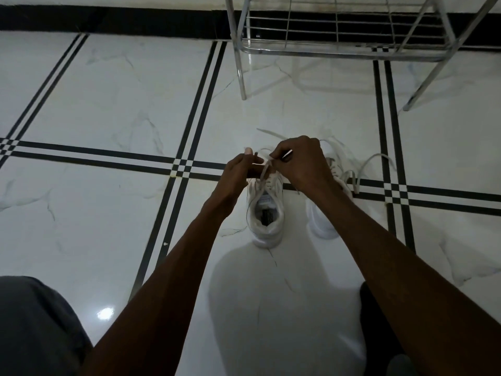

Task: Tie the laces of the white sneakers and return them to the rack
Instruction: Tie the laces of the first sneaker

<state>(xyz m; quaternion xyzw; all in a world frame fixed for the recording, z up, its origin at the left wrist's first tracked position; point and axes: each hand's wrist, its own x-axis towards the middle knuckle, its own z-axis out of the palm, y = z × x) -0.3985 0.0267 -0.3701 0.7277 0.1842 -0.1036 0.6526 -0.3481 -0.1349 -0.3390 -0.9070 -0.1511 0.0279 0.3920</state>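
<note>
Two white sneakers stand side by side on the tiled floor, heels toward me. The left sneaker shows its open collar; its white laces rise from the eyelets into both hands. My left hand pinches one lace strand above the tongue. My right hand grips the other strand close beside it. The right sneaker is partly hidden under my right forearm, and its loose laces loop out over the floor. The metal rack stands beyond the shoes, its lower shelf bare.
White marble-look floor tiles with black double stripes spread all around. A black skirting runs along the far wall. My knees, in dark fabric, sit at the bottom corners. The rack's legs rest just past the sneakers.
</note>
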